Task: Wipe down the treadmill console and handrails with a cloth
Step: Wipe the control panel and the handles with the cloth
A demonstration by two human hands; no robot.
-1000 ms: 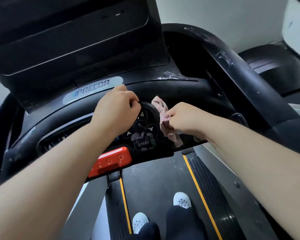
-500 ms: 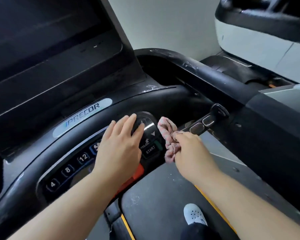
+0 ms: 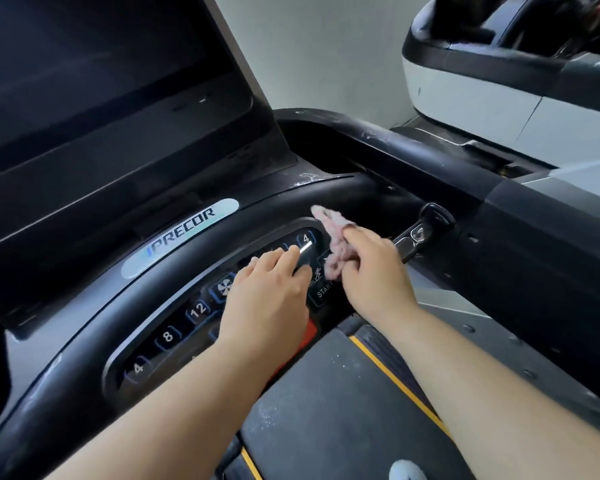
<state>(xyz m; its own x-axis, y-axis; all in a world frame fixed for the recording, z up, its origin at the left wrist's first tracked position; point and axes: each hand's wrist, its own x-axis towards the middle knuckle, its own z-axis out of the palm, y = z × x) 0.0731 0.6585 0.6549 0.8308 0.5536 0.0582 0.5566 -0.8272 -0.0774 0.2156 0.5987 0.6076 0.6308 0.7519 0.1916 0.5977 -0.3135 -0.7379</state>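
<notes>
Cloth (image 3: 332, 233) shifted up the console (image 3: 361, 197), pinched by right hand (image 3: 373, 275)

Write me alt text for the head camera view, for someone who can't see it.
A person's right hand holds a crumpled pink cloth at the right end of a black treadmill's button panel, while the left hand rests flat on the buttons beside it. A dark screen rises above, and the belt lies below.
</notes>
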